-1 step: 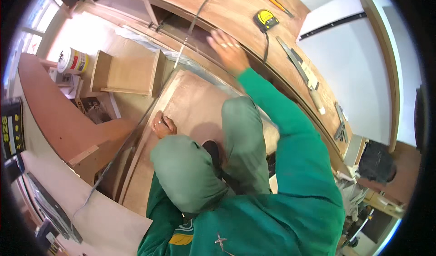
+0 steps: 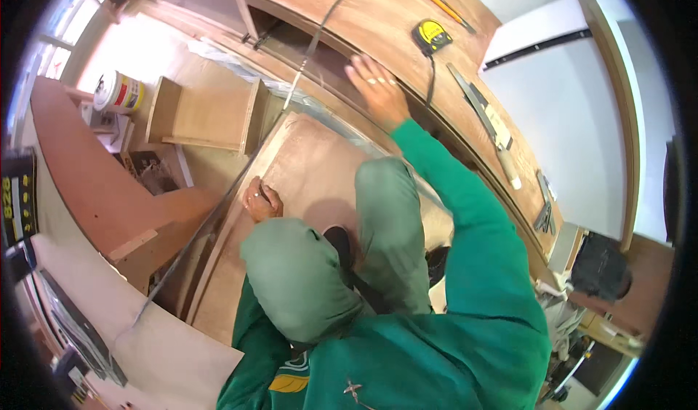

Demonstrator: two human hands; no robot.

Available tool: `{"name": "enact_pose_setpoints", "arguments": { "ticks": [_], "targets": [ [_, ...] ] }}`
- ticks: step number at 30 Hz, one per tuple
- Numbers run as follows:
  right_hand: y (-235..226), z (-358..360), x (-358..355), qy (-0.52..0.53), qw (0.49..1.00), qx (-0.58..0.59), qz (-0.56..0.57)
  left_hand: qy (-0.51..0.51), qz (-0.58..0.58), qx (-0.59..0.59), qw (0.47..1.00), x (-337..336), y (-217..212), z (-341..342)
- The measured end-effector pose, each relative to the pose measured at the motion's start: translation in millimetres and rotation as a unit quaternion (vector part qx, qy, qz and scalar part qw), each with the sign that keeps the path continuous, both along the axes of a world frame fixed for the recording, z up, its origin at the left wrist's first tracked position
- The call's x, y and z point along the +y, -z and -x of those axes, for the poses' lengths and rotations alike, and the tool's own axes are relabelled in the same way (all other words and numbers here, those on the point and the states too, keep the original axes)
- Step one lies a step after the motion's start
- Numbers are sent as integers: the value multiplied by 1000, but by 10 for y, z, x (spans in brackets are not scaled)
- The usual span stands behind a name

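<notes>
My left hand [image 2: 262, 200], its fingers curled, rests by the edge of a light wooden panel [image 2: 313, 148], close to my left knee. A dark patch shows between its thumb and fingers; I cannot make out whether it holds anything. My right hand [image 2: 379, 90] reaches forward, flat with fingers stretched out and nothing in it. It is over the front edge of a wooden worktop [image 2: 371, 21], beside the dark opening below it; I cannot tell whether it touches. Nearest to it on the worktop is a yellow and black tape measure [image 2: 432, 36].
A handsaw [image 2: 476, 108], a yellow pencil-like tool [image 2: 443, 5] and metal clamps [image 2: 544, 205] lie on the worktop. At left stand an open wooden box [image 2: 207, 115], a white bucket [image 2: 118, 93] and a curved brown panel [image 2: 94, 177]. A grey cable [image 2: 240, 181] crosses the wooden panel.
My right hand has shifted slightly right in the picture, along with the worktop and its tools. My left hand stays where it was.
</notes>
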State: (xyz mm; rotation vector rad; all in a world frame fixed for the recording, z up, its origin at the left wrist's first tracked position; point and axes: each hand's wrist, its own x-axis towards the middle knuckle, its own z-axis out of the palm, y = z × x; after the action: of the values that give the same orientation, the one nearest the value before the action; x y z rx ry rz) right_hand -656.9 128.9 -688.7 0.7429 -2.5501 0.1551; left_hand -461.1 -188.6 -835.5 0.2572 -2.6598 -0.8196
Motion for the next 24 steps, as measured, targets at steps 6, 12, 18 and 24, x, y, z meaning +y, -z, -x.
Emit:
{"name": "enact_pose_setpoints", "arguments": {
  "ticks": [6, 12, 18, 24],
  "targets": [
    [1, 339, -429, 25, 1000, 7, 12, 6, 10, -2, 1000, 42, 32, -20],
    [-83, -501, 316, 38, 998, -38, -12, 9, -1, -22, 1000, 4, -40, -33],
    [40, -83, 1, 46, 999, 9, -2, 1, -1, -93, 996, 73, -59, -10],
    [-185, -690, 340, 51, 996, -68, 28, 10, 34, -16, 999, -15, -64, -90]
  ]
}}
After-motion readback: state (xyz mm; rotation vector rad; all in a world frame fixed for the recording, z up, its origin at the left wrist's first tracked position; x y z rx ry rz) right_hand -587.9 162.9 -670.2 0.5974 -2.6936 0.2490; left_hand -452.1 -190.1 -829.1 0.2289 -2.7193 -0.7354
